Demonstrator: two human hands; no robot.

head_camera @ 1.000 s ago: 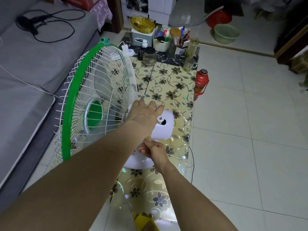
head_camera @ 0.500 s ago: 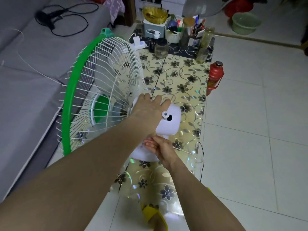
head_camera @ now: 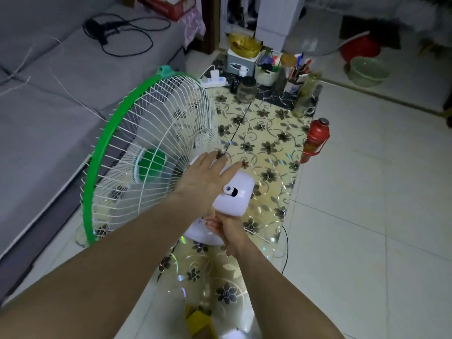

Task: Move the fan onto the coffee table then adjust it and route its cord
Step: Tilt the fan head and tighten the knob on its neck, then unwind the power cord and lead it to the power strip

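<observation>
The fan stands on the desk, its grille facing the sofa. The left hand lies flat, fingers spread, on the fan's motor housing to steady it; the right hand pinches the neck beneath, likely adjusting tilt.

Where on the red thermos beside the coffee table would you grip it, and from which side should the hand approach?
Grip the red thermos around its upright cylindrical body, coming from the open tiled floor on its right. It stands close against the coffee table edge, so that side is blocked. A handle seems to hang low on it, too unclear to rely on.
</observation>
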